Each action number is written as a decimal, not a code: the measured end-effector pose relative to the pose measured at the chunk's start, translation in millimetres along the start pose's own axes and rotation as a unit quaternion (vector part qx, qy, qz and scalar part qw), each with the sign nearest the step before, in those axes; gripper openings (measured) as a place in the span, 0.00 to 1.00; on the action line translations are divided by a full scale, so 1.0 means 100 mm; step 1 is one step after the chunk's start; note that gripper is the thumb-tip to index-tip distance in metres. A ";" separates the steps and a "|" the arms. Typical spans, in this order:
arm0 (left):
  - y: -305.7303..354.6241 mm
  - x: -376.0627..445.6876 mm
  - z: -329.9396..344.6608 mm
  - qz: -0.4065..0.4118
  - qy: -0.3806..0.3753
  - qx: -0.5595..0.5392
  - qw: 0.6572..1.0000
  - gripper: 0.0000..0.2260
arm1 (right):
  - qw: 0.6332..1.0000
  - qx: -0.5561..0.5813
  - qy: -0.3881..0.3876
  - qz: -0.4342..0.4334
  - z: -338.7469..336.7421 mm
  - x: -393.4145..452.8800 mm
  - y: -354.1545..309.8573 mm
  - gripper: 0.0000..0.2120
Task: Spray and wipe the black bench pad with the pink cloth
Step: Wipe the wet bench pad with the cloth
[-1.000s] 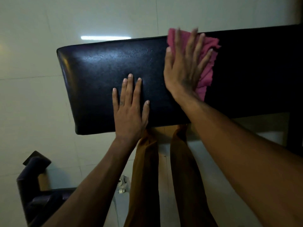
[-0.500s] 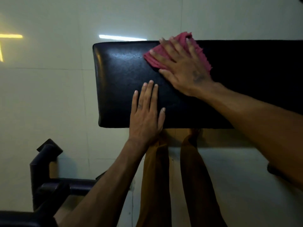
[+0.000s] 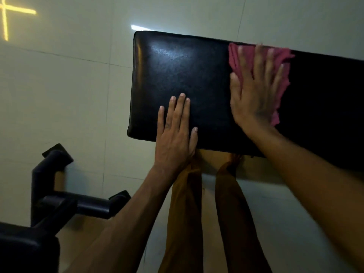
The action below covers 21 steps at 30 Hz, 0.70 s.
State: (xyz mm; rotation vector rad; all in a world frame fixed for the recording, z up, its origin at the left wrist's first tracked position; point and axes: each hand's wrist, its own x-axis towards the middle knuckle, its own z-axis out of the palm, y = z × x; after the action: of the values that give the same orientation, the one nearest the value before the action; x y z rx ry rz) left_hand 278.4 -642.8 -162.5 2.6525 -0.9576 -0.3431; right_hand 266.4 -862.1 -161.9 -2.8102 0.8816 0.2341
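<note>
Two bare hands are resting on the black bench pad (image 3: 177, 75), which is running from the middle of the frame out past the right edge, tilted slightly. Left hand (image 3: 175, 138) is lying flat, palm down, fingers straight and close together, on the pad's near edge toward its left end; it is holding nothing, just pressing on the surface. Right hand (image 3: 254, 91) is lying flat with fingers spread on top of the pink cloth (image 3: 283, 60), pinning it against the pad; it is not gripping the cloth, only pressing it down with the palm and fingers. Cloth is sitting crumpled on the pad near the far edge, sticking out past the fingertips at the top and along the right side of the hand down toward the wrist. Pad surface left of the cloth is showing a dull sheen with small specks; I cannot tell if it is wet. Right hand is slightly blurred.

Person's legs in brown trousers (image 3: 185, 213) are showing below the pad between the two forearms. Black metal frame (image 3: 59, 200) with tube ends is standing on the pale tiled floor (image 3: 69, 85) at lower left, well apart from the pad. Yellow light cross (image 3: 6, 14) is reflecting on the floor at top left.
</note>
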 end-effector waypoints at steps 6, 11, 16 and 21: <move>0.05 0.11 0.01 0.046 -0.028 0.031 0.998 0.32 | 0.972 -0.015 -0.064 -0.226 0.10 -0.73 0.20 0.28; 0.24 0.43 0.03 0.131 -0.064 0.026 0.989 0.33 | 0.985 0.025 0.049 0.164 -0.02 -0.64 1.00 0.26; 0.54 0.78 0.14 0.230 -0.079 0.045 0.969 0.30 | 0.982 -0.007 0.039 0.186 -0.03 -0.59 1.02 0.28; 0.74 0.81 0.17 0.205 -0.071 0.058 0.975 0.30 | 0.991 -0.046 -0.021 -0.121 -0.13 -0.47 1.64 0.27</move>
State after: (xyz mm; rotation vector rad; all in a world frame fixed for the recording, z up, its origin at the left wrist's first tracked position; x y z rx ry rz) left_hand 290.4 -753.1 -161.8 2.4679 -1.5769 -0.3909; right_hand 135.0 -971.4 -160.6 -2.9506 0.5259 0.3018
